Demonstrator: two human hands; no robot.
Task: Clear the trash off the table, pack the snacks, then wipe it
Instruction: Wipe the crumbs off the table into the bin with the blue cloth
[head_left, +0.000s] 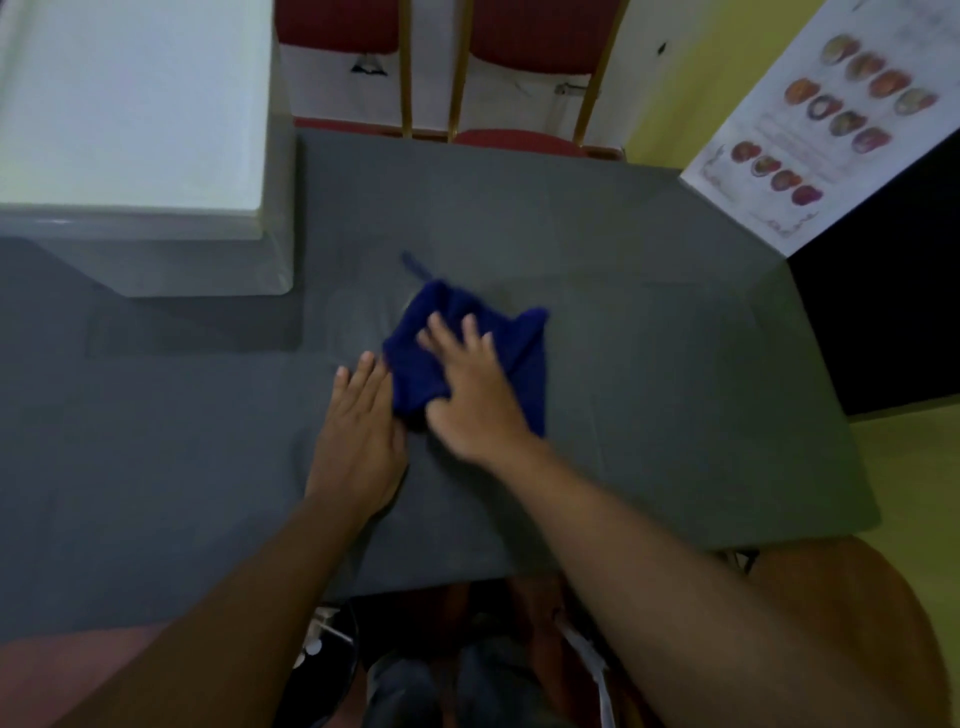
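Blue cloth (467, 358), bunched and folded, lies near the middle of the grey table (649, 374), with a thin loop or tag of the same colour trailing off its far corner. The person's right hand (470, 395) rests flat on top of the cloth, fingers spread and extended, palm pressing down rather than closed around it. The left hand (358, 441) lies open and flat on the tabletop just beside the cloth's left edge, its fingertips touching or nearly touching the fabric. Both forearms reach in from the near edge. A white box-like object (130, 114) sits at the table's far left corner. Beyond the far edge stand two red chairs (431, 62) with gold frames. At the right, a white poster (831, 119) printed with rows of food pictures slants against a yellow wall.
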